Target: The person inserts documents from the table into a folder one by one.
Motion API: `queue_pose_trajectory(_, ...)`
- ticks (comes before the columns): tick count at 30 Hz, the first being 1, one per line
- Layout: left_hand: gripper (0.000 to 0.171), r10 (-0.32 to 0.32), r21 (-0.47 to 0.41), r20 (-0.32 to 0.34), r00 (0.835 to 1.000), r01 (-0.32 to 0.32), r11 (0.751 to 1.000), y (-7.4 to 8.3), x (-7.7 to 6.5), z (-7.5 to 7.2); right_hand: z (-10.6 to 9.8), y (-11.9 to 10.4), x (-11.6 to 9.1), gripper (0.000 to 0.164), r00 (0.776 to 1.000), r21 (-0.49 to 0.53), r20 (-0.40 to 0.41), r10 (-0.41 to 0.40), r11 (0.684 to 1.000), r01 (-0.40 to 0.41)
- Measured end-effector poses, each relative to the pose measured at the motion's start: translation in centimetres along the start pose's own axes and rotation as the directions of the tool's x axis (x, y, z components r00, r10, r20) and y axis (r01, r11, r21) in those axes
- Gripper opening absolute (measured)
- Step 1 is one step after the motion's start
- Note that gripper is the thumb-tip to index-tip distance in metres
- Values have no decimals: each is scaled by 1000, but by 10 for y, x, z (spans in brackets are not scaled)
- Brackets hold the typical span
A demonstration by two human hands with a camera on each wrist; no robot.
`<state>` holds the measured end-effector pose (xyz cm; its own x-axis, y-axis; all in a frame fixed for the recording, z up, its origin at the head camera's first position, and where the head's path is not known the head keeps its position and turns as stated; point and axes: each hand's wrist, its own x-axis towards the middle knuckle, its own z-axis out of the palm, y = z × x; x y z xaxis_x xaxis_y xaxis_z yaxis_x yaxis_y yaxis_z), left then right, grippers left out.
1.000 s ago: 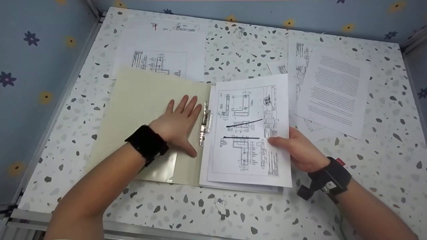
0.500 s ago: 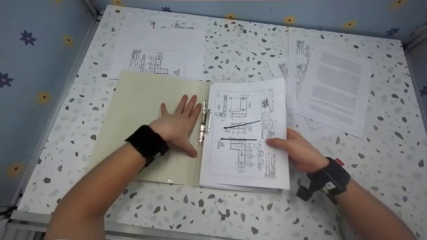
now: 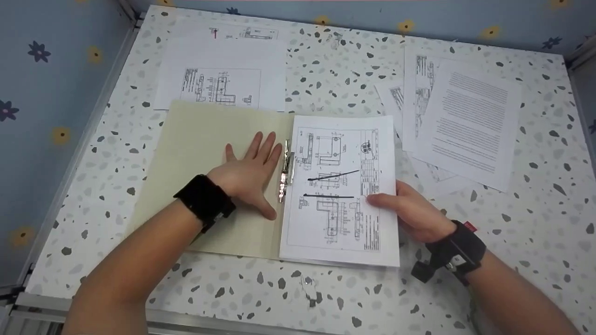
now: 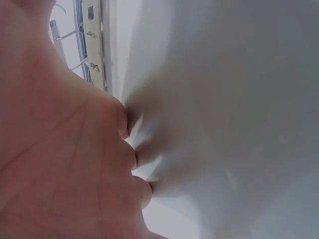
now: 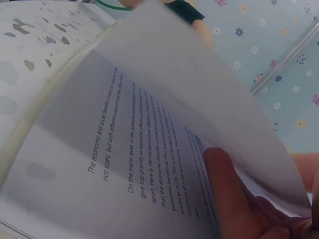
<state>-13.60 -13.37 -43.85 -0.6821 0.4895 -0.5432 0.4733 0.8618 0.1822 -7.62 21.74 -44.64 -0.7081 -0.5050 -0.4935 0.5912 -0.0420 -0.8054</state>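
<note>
A pale-green folder (image 3: 195,125) lies spread on the table, with a metal clip (image 3: 285,172) along its spine. My left hand (image 3: 244,177) rests on the cover, fingers spread. In the left wrist view, its palm (image 4: 65,144) hovers close over that surface. A drawing sheet (image 3: 335,186) with two dark strokes lies over the stack to the clip's right. My right hand (image 3: 414,211) pinches its right edge, thumb on top, fingers hidden below. The right wrist view shows the raised sheet (image 5: 199,94) above a text page (image 5: 144,154), with one finger between them.
Behind the folder, drawing sheets (image 3: 219,56) overlap at the far left, partly under the cover. Several loose papers, a text page (image 3: 475,125) uppermost, lie at the far right. A small scrap (image 3: 309,288) lies near the front. Flowered panels (image 3: 363,14) border the table.
The drawing sheet has come down and shifted left toward the clip, lining up more with the stack. My right hand has moved slightly left with it; my left hand stays nearly still.
</note>
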Motion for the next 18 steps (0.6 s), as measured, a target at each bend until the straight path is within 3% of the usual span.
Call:
queue_pose_trajectory(4,154,2,-1,-4,1000,-2,1000,0,0,1,0,-2,-1,49,1000,-36,5,5,999,-5)
queue_pose_trajectory(10,154,2,-6,-3,1000,-2,1000,0,1,1,-3,-11,-9,48,997,-171,-54,48,984,-57)
queue_pose_trajectory(14,154,1,-5,3,1000,-1,1000,0,1,1,-8,-19,-17,52,992,-281,-113,53,956,-83)
queue_pose_trajectory(18,153,0,-6,7,1000,0,1000,1,0,-1,-14,-27,-28,67,984,-400,-175,30,911,-98)
